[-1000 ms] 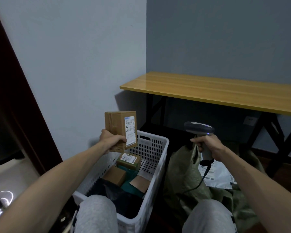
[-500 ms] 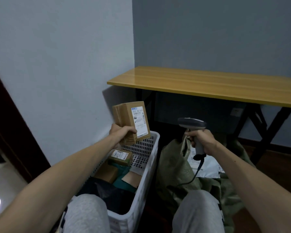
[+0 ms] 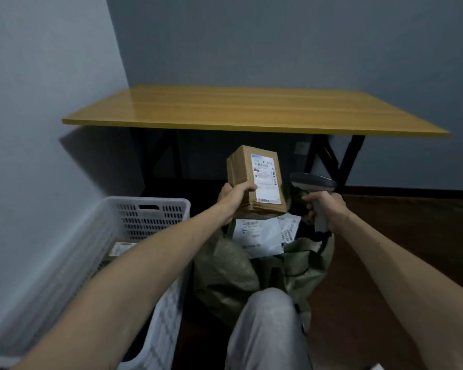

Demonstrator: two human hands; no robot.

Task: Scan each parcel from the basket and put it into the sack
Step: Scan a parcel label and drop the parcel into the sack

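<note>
- White perforated plastic basket stands at our left, beside the olive-green woven sack.
- Our left hand grips the brown cardboard parcel above the sack's mouth.
- Our right hand clasps the grey handheld scanner just beside the parcel.

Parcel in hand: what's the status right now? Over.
Left hand grips parcel, upright over sack. Right hand holds scanner beside it. Nothing between parcel and sack.

basket left of sack, table behind both.
</note>
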